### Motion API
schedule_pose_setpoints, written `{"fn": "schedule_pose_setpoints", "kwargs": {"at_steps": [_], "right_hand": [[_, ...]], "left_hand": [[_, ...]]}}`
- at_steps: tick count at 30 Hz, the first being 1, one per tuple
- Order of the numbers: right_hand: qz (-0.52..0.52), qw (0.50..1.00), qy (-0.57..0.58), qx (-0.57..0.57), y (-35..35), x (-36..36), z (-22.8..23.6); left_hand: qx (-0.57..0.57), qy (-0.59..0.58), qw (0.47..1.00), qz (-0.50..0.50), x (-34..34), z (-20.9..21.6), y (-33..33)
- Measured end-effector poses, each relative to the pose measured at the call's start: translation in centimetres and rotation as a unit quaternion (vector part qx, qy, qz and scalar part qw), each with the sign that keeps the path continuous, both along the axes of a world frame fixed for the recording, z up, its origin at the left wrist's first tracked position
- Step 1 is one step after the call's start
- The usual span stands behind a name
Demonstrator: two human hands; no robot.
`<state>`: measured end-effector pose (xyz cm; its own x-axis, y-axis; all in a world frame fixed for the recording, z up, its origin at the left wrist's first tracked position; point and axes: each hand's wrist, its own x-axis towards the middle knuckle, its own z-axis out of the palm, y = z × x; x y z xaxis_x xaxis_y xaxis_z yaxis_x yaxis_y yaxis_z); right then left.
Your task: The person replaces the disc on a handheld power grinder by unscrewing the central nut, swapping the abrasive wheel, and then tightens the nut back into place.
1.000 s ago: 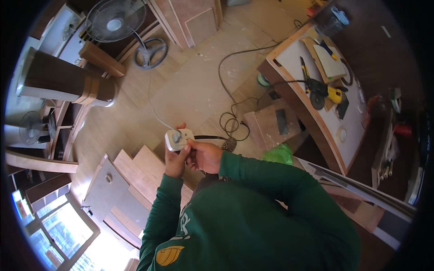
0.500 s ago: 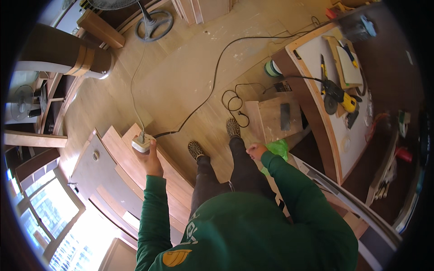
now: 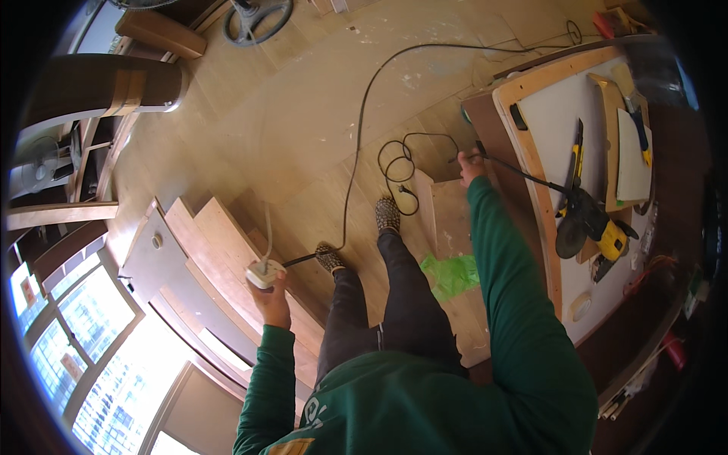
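Observation:
My left hand (image 3: 274,305) is closed around a white extension socket (image 3: 263,274), with a plug and pale cord in its top. A thick black cable (image 3: 300,259) leaves the socket's side and runs across the floor. Out to the right, my right hand (image 3: 472,167) is closed on the black power cord (image 3: 519,171) of a yellow and black angle grinder (image 3: 599,226). That grinder lies on the white-topped bench. The slack of its cord lies in loops by my right foot, ending in a black plug (image 3: 403,189).
On the bench (image 3: 540,91) lie a yellow utility knife (image 3: 578,155) and wood pieces. Green plastic (image 3: 453,274) lies on boards by my right leg. Stacked planks (image 3: 227,239) stand at left. A fan base (image 3: 258,23) stands at the far side.
My right hand has moved forward and right from beside my thigh and taken hold of the grinder's cord. My left hand has shifted slightly right and nearer with the socket.

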<state>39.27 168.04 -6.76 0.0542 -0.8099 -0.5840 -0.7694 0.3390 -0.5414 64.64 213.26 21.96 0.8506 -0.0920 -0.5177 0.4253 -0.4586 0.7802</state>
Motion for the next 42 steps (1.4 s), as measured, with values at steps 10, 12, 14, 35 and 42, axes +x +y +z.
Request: {"fn": "schedule_pose_setpoints", "kwargs": {"at_steps": [10, 12, 14, 35, 42], "right_hand": [[-0.14, 0.781, -0.419, 0.441, 12.8, 3.8, 24.5], [-0.111, 0.722, -0.462, 0.504, 15.4, 3.9, 30.0], [-0.091, 0.701, -0.458, 0.539, 17.2, 4.4, 33.9], [0.477, 0.801, -0.227, 0.283, 15.5, 6.3, 33.3], [0.469, 0.77, -0.323, 0.29, 20.4, 7.3, 27.9]], "left_hand": [[0.01, 0.226, 0.974, -0.012, -2.1, -2.1, -3.6], [-0.053, 0.297, 0.953, 0.043, -2.6, -2.1, -5.9], [-0.079, 0.329, 0.94, 0.049, -3.3, -2.7, -7.5], [-0.193, 0.21, 0.95, -0.127, 0.3, 15.7, -9.1], [-0.158, 0.112, 0.972, -0.135, 3.6, 21.1, -11.3]]}}
